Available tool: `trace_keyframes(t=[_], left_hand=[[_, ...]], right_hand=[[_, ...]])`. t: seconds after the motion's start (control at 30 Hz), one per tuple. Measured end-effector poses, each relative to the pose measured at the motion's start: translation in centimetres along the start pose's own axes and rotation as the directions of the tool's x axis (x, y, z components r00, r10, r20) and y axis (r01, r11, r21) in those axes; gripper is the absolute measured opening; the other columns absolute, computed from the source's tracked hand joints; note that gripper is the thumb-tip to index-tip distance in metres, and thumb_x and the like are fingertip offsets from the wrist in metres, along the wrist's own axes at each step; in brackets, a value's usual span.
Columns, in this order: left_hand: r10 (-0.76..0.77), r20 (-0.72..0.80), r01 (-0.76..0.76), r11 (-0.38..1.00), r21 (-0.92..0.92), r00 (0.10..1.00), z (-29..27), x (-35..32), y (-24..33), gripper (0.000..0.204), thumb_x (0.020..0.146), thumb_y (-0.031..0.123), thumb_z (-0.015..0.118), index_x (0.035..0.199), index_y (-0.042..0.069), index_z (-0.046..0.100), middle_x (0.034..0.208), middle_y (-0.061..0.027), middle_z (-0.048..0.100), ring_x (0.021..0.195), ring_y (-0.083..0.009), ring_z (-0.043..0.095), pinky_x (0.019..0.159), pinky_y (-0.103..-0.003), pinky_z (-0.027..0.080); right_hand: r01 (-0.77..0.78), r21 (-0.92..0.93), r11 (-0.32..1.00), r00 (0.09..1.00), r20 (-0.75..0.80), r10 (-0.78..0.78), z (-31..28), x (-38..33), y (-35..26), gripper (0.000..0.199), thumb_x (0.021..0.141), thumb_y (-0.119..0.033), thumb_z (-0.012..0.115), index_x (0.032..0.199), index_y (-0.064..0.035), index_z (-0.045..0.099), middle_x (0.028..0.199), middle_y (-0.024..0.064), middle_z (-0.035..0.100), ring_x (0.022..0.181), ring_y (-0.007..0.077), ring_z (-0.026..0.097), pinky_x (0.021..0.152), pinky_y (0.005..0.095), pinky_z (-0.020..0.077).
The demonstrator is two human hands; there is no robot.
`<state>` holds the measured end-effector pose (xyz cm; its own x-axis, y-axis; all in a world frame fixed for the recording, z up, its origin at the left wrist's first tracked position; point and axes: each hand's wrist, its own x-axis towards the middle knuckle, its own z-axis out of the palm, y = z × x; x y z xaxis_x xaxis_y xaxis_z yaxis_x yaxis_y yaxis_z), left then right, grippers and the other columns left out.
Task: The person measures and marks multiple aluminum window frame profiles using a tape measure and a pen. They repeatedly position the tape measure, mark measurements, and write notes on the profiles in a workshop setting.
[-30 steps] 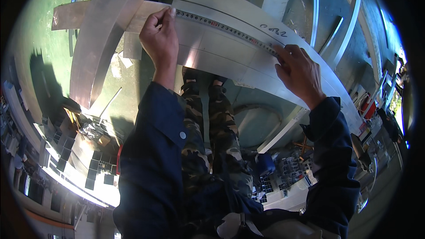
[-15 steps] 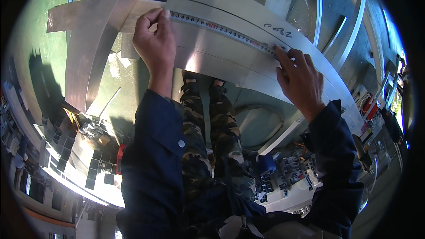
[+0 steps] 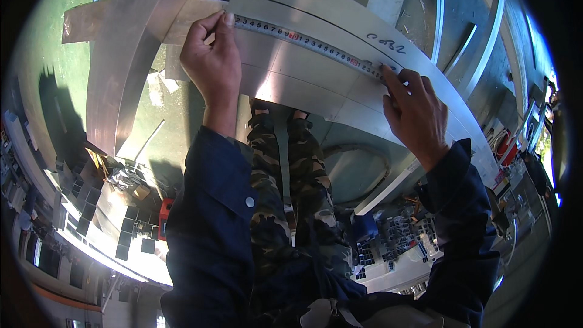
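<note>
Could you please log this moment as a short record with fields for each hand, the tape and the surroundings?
left hand: pinches the near end of the measuring tape against the metal sheet
right hand: fingertips press the far end of the tape onto the sheet
tape: stretched flat between both hands along the sheet, markings facing up
sheet: pale metal, with handwritten marks near the right hand
clothing: dark blue sleeves, camouflage trousers
surroundings: metal strips at left on a green floor
</note>
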<state>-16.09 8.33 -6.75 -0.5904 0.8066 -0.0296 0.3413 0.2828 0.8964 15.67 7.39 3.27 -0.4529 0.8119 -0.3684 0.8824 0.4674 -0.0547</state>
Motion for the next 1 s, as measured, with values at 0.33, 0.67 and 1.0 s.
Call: trace_keyframes(t=[0.33,0.67,1.0], left_hand=[[0.022,-0.017,-0.022,1.000,-0.011,1.000,0.03,0.00,0.12,0.015,0.094,0.014,0.077,0.099,0.000,0.076,0.091,-0.0087,0.076,0.084,-0.0156,0.070,0.075,-0.030,0.056],[0.017,0.005,-0.016,0.999,-0.044,1.000,-0.01,0.01,-0.14,0.017,0.095,0.015,0.076,0.100,-0.002,0.076,0.090,-0.0070,0.075,0.083,-0.0126,0.067,0.075,-0.027,0.054],[0.008,0.023,-0.006,0.998,-0.057,1.000,-0.18,0.01,0.11,0.020,0.096,0.018,0.077,0.102,-0.001,0.076,0.090,-0.0031,0.074,0.083,-0.0083,0.064,0.075,-0.023,0.051]], right_hand=[[-0.009,0.051,0.999,1.000,0.007,0.009,-0.11,0.14,0.11,0.040,0.091,-0.018,0.073,0.131,-0.0153,0.068,0.110,0.0062,0.064,0.100,0.0215,0.065,0.065,0.0333,0.0603],[-0.014,0.045,0.999,1.000,0.023,0.013,-0.18,0.15,0.16,0.040,0.091,-0.016,0.072,0.132,-0.0153,0.068,0.111,0.0065,0.065,0.101,0.0223,0.066,0.067,0.0333,0.0610],[0.005,0.052,0.999,1.000,0.004,-0.005,0.08,0.16,0.44,0.038,0.092,-0.016,0.072,0.130,-0.0141,0.070,0.111,0.0075,0.066,0.101,0.0231,0.067,0.067,0.0344,0.0620]])
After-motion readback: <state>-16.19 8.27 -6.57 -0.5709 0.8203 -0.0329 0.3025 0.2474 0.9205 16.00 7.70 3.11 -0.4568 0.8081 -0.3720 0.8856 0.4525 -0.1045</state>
